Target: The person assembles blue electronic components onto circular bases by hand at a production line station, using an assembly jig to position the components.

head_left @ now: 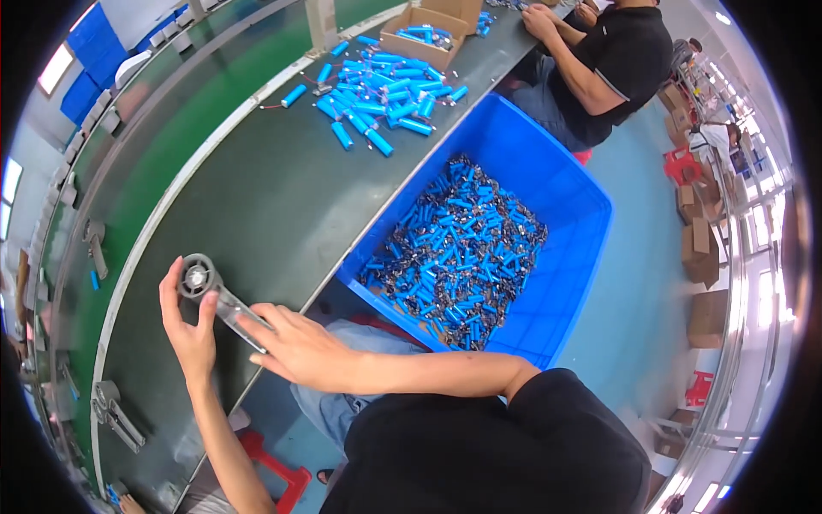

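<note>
A grey handheld fan (220,300) with a round, spoked head and a long, pale handle is held between both hands above the dark green worktop. My left hand (190,338) grips the round head, thumb on one side and fingers on the other. My right hand (301,347) is closed on the handle's lower end, its fingertips laid along it. The inside of the handle is too blurred to make out. A similar grey fan (120,417) lies on the worktop to the left of my left forearm.
Blue cylindrical batteries (377,90) with wires lie heaped at the worktop's far end beside an open cardboard box (428,53). A big blue bin (556,214) at my right holds many blue wired pieces. Beyond it sits a co-worker (629,64). Left runs a green conveyor (244,64).
</note>
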A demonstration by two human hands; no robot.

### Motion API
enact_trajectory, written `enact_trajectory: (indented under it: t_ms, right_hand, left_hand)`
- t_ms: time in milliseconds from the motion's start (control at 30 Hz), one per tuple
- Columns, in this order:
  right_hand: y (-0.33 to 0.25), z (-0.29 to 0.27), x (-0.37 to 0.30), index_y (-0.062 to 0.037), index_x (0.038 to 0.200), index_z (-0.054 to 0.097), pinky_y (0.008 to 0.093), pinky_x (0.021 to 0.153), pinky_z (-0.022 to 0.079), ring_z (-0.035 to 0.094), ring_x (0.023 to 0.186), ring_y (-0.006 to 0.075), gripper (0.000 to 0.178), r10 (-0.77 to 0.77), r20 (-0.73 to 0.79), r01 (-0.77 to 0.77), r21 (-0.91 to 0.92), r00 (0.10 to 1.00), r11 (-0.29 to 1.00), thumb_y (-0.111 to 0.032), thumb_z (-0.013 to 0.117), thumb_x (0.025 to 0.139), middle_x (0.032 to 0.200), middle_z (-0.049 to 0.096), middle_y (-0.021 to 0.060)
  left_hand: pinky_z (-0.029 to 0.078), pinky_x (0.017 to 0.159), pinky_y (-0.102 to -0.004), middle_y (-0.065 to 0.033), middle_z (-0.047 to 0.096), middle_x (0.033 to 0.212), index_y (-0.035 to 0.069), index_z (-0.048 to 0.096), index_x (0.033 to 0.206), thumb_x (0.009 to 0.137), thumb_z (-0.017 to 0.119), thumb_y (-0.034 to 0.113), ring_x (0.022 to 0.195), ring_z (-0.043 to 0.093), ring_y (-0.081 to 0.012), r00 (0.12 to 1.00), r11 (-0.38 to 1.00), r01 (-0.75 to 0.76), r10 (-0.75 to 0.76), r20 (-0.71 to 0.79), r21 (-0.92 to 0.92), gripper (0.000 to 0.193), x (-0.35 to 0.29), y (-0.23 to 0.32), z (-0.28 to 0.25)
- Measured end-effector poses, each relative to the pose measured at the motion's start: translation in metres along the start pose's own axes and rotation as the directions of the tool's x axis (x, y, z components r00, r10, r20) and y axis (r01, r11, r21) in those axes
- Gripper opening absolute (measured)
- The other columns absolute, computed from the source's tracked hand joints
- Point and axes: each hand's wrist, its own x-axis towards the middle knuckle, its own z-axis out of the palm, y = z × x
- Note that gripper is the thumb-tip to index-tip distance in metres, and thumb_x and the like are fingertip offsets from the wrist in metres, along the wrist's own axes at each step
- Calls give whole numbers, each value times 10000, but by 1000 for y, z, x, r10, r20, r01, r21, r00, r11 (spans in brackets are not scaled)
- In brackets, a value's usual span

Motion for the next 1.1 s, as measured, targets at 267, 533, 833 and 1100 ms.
enact_trajectory:
  t_ms: [267, 533, 833, 1100]
  right_hand:
    - [50, -101, -64, -21, 1044, 687, 355, 749, 522, 656, 853, 240, 245, 220, -396, -195, 102, 891, 975, -229, 641, 924, 905, 671, 130]
    - [310, -169, -279, 44, 1297, 528, 423, 975, 452, 614, 1130, 344, 898, 851, -436, -956, -119, 292, 267, -716, 578, 821, 1181, 638, 255]
    - [402, -122, -340, -14, 802, 647, 303, 471, 448, 582, 520, 179, 599, 972, -230, -856, 510, -42, 84, -612, 651, 837, 638, 608, 51]
    - [365, -47, -226, 22, 1414, 406, 479, 1089, 350, 449, 1300, 440, 1022, 942, -293, -880, 474, -163, -5, -781, 512, 789, 1348, 497, 316]
  left_hand:
    - [462, 928, -273, -106, 540, 1322, 16, 417, 1426, 939, 641, 83, 1125, 548, -150, 993, 992, 26, -12, -114, 124, 540, -9, -14, -45]
    - [394, 1044, -321, -105, 492, 1413, 44, 430, 1437, 938, 658, 143, 1239, 511, -204, 996, 933, 43, -14, -84, 358, 557, -19, -1, -49]
    - [515, 809, -359, -134, 671, 937, 19, 676, 965, 841, 674, 62, 862, 655, -285, 901, 885, -388, 304, 311, 258, 131, -31, 94, 189]
    - [429, 1054, -447, -283, 542, 1323, 8, 628, 1228, 902, 608, 435, 1226, 543, -402, 385, 767, -28, -584, 715, 641, 537, -27, -177, 409]
